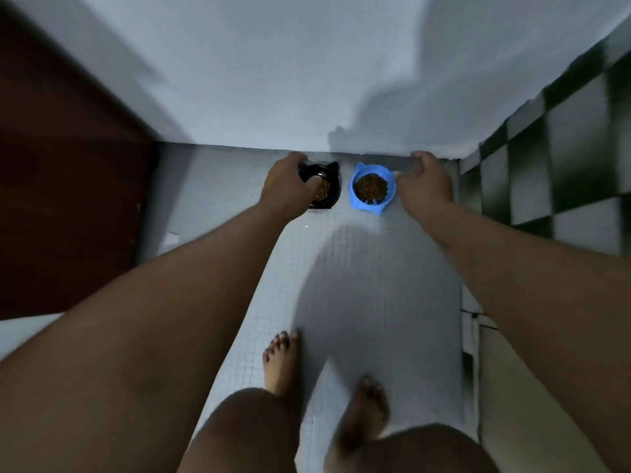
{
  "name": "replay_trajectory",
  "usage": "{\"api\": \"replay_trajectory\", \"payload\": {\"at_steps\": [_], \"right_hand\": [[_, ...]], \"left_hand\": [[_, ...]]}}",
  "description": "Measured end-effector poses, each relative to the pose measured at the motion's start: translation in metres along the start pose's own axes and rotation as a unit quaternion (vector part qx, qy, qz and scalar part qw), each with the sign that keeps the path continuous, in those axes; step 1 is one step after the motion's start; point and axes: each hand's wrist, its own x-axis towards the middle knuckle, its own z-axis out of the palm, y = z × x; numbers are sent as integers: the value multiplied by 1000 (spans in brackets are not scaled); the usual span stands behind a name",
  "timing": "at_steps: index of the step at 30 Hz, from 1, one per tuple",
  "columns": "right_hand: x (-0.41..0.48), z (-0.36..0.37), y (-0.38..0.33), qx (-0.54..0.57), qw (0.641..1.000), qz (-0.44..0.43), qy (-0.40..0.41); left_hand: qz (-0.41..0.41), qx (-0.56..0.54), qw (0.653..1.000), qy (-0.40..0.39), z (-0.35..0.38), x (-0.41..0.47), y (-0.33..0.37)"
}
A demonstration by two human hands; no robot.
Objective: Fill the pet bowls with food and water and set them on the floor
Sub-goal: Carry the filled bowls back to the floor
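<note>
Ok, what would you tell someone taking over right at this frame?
Left hand grips the black bowl at its left rim, thumb inside.
Right hand grips the blue bowl at its right rim, though this is blurred.
Both bowls hold kibble and sit side by side, low at the floor by the wall.
Done: food.
Left: release the bowls. No water is in view.

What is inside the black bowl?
Brown kibble lies in the black bowl, with a shiny patch showing behind it. The left hand grips the left rim, thumb inside, and covers the rest, so how full the bowl is cannot be seen.
</note>
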Motion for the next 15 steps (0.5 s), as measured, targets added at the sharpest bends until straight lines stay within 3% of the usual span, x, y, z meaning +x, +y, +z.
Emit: {"api": "replay_trajectory", "payload": {"at_steps": [8,15], "right_hand": [[-201,-140,-134,87,995,-43,5],[-371,-207,-164,118,988,-88,46]], "left_hand": [[48,1,999,-21,-152,-190,134],[84,-54,995,-8,-232,-347,171]]}}
